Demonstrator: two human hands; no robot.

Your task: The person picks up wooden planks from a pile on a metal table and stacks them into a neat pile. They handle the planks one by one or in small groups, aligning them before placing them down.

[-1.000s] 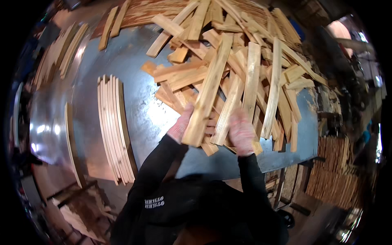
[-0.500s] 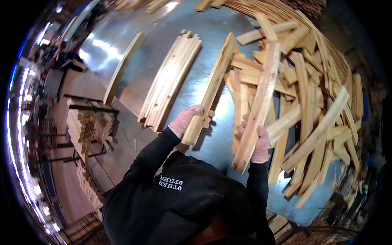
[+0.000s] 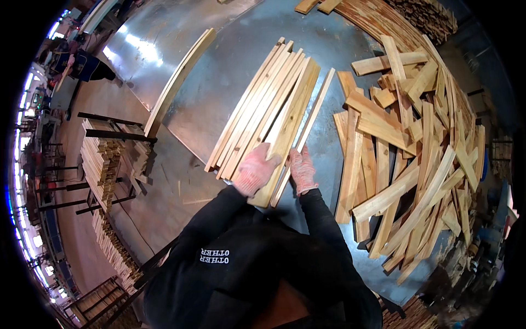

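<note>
A black metal rack (image 3: 121,135) stood left of the shiny metal table (image 3: 227,71), with stacked pale wood (image 3: 97,172) beside its bars. A brown, streaky-grained board (image 3: 368,21) ran along the table's far edge, and a darker timber stack (image 3: 424,19) sat beyond it. Bright lights (image 3: 37,241) lined the far left above the brownish floor (image 3: 87,104).

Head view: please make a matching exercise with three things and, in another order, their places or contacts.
1. left hand in pink-white knitted glove
2. right hand, gloved alike
3. jumbled heap of brown wooden boards

A. touching a thin, separate pale wooden strip
B. right of both hands
C. touching a broad yellowish wooden board

1-C; 2-A; 3-B
</note>
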